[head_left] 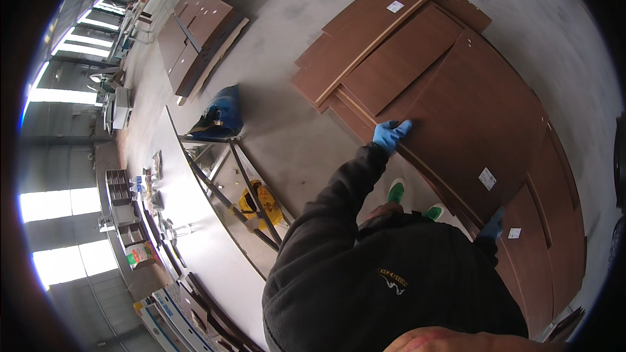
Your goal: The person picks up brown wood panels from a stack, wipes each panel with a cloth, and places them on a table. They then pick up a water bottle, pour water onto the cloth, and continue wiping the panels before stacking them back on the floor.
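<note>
My left hand [391, 135], in a blue glove, is closed on the near edge of a large brown panel [479, 114], its thumb lying on top. Farther right along the same edge is my right hand [493, 225], also gloved in blue and closed on the panel; its fingers are partly hidden. A white label [487, 179] is stuck on the panel close to that hand. The panel lies over a stack of similar brown boards, including a smaller board [401, 58] beyond my left hand and another board [535, 254] beside my right.
A white-topped table [195, 215] on a dark metal frame stands at left, with a yellow bag [257, 205] under it and a blue bag [225, 114] at its far end. Another stack of brown boards [195, 42] sits on the floor at far left. My green shoes [396, 192] are near the panel's edge.
</note>
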`<state>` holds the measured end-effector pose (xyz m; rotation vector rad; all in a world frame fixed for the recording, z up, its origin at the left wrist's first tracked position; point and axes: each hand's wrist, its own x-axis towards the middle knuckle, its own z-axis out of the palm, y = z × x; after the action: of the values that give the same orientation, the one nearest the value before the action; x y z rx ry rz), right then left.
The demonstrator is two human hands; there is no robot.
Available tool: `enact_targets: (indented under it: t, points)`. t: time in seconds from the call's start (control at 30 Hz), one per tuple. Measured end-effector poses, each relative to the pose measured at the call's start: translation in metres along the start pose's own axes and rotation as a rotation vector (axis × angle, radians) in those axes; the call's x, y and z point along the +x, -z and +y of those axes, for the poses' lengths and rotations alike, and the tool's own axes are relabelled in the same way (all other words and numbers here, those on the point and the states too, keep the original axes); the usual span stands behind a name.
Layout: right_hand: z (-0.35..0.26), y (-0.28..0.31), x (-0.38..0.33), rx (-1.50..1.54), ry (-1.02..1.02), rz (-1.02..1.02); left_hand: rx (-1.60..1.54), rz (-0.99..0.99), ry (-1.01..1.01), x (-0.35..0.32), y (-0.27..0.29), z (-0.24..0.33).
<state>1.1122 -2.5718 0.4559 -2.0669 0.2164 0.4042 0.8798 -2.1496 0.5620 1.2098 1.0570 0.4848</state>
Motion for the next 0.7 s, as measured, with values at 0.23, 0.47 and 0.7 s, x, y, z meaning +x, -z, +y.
enact_targets:
  t: [0.23, 0.47, 0.7]
  points:
    - [-0.035, -0.090, 0.004, 0.040, 0.103, -0.026, -0.143, 0.090, -0.069, 0.047, 0.068, 0.004]
    - [-0.087, -0.186, -0.006, 0.586, -0.035, -0.179, 0.019, 0.284, -0.148, 0.105, 0.146, 0.010]
    - [-0.152, -0.261, -0.058, -0.062, 0.088, -0.230, 0.707, 0.418, -0.202, 0.191, 0.236, 0.020]
